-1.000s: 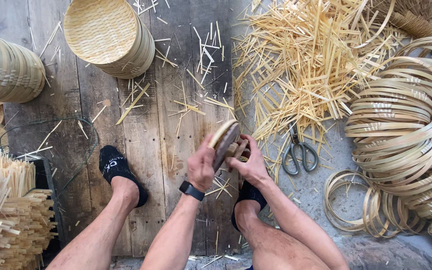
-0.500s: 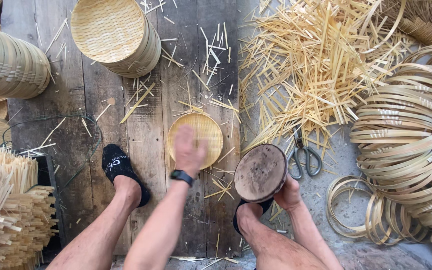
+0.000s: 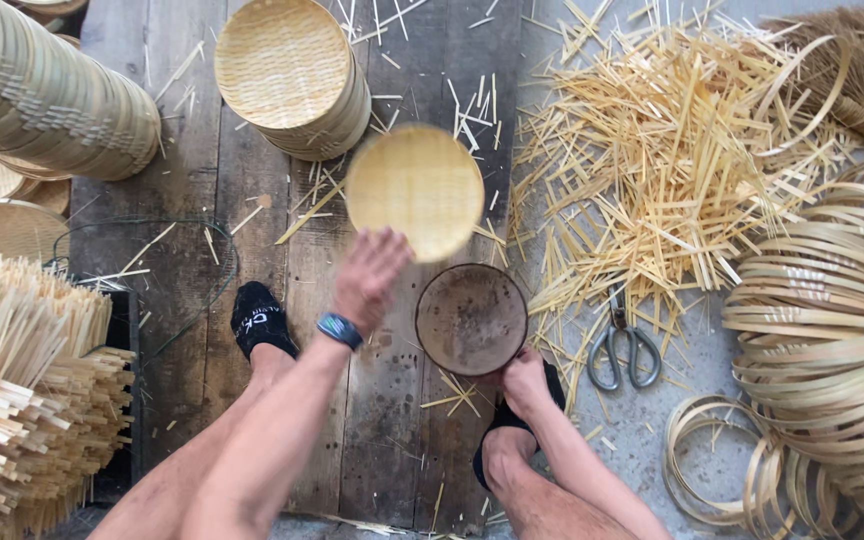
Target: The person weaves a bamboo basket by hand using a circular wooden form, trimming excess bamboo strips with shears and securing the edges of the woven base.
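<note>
Even, soft daylight fills the view, with only faint shadows under the strips [image 3: 672,150] and hoops [image 3: 832,300]. No glare. The left hand [image 3: 370,275] and round tray [image 3: 414,190] are motion-blurred; the rest is sharp. Edges bow slightly from the wide lens.
</note>
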